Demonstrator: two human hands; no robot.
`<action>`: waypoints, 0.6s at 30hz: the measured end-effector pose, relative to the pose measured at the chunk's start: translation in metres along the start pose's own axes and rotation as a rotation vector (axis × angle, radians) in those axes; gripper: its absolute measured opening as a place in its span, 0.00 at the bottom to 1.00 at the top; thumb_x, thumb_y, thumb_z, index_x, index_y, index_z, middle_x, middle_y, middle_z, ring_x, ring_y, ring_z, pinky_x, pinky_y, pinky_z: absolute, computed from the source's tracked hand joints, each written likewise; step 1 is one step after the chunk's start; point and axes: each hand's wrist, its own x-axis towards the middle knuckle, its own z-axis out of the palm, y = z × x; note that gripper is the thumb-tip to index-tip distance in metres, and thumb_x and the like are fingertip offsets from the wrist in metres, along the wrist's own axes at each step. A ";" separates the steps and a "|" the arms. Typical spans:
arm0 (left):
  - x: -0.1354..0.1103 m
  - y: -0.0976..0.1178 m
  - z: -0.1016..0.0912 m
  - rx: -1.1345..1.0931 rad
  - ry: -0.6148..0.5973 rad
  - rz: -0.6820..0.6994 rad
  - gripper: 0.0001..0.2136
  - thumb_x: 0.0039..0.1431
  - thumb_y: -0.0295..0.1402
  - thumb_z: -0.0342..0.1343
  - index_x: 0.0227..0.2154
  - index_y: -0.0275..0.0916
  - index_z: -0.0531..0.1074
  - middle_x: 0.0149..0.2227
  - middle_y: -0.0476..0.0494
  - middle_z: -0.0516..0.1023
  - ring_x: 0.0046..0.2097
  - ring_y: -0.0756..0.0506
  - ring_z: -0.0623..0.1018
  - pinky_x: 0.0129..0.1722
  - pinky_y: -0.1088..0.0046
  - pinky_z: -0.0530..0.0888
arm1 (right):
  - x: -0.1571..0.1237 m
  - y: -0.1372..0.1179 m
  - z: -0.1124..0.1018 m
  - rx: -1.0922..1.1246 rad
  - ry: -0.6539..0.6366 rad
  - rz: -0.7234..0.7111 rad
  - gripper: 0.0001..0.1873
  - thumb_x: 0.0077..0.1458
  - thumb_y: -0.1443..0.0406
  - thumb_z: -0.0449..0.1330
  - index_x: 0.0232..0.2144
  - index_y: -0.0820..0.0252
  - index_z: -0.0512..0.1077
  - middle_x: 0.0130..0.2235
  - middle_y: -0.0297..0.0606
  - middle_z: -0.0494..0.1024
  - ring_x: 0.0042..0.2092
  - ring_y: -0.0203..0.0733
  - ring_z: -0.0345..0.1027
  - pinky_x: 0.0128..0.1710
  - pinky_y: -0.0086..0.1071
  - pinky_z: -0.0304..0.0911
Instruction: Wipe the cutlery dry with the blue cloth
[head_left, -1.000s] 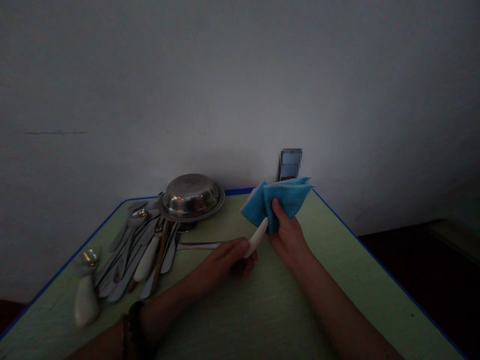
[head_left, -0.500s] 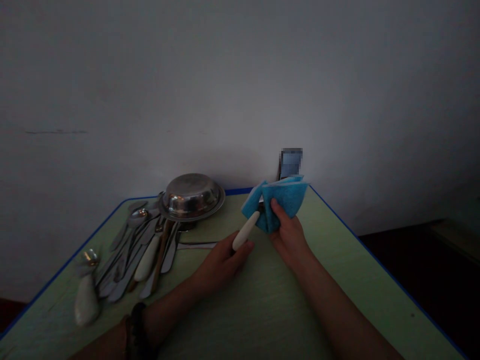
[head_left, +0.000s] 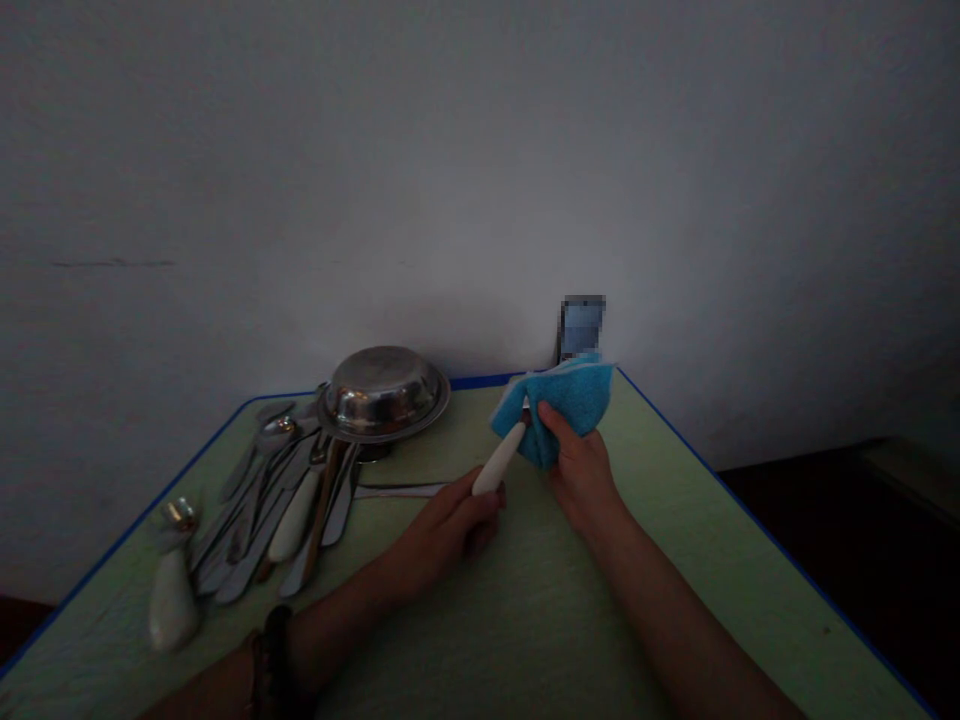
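Left hand: fingers closed around the lower part of a white-handled utensil, tilted up and away over the middle of the table. Right hand: fingers gripping a folded blue cloth, thumb on the near face. The utensil's metal neck enters the cloth's fold; its head is hidden, so type cannot be told.

Left of the hands: a pile of cutlery, an overturned metal bowl behind it. One slim metal handle lies crosswise, its right end behind the left hand. Another pale-handled utensil sits apart, near the left edge.

Handling, by judgement: utensil stiff, probably light, the thick smooth handle a sure hold unless wet; metal neck likely slicker and narrower. Best taken by the handle's broad lower part. Cloth soft, limp, nothing to break; best pinched through both layers close to the fold, where it wraps the metal.
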 end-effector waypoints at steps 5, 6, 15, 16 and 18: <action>-0.001 0.001 0.000 0.069 0.019 -0.029 0.12 0.60 0.39 0.40 0.29 0.38 0.62 0.18 0.55 0.61 0.21 0.53 0.60 0.21 0.78 0.58 | 0.000 -0.001 -0.001 -0.031 -0.009 -0.014 0.13 0.38 0.62 0.64 0.31 0.60 0.74 0.33 0.34 0.79 0.36 0.40 0.72 0.42 0.36 0.65; -0.001 0.002 0.000 0.100 0.029 -0.039 0.13 0.61 0.40 0.40 0.29 0.38 0.62 0.18 0.55 0.62 0.21 0.53 0.61 0.21 0.78 0.58 | 0.000 -0.001 -0.001 -0.052 -0.018 -0.015 0.14 0.38 0.61 0.64 0.32 0.60 0.74 0.34 0.35 0.79 0.37 0.40 0.72 0.43 0.36 0.64; -0.001 0.010 0.002 0.234 0.053 -0.044 0.16 0.59 0.44 0.41 0.23 0.38 0.59 0.17 0.55 0.61 0.20 0.53 0.61 0.20 0.78 0.59 | -0.002 0.005 -0.003 -0.198 -0.157 0.003 0.15 0.40 0.59 0.63 0.33 0.59 0.74 0.37 0.39 0.78 0.39 0.42 0.71 0.43 0.37 0.63; -0.001 0.010 0.002 0.231 0.058 -0.043 0.16 0.59 0.44 0.41 0.23 0.39 0.59 0.17 0.56 0.61 0.20 0.53 0.61 0.20 0.78 0.58 | -0.003 0.005 -0.003 -0.219 -0.169 -0.007 0.16 0.40 0.58 0.63 0.33 0.60 0.74 0.36 0.39 0.78 0.39 0.42 0.71 0.43 0.37 0.62; 0.000 0.008 0.003 0.215 0.068 -0.043 0.16 0.58 0.44 0.41 0.23 0.39 0.59 0.17 0.56 0.60 0.19 0.53 0.60 0.19 0.78 0.58 | -0.005 0.006 -0.003 -0.268 -0.202 -0.024 0.17 0.41 0.57 0.62 0.34 0.60 0.74 0.36 0.39 0.78 0.38 0.42 0.71 0.44 0.37 0.62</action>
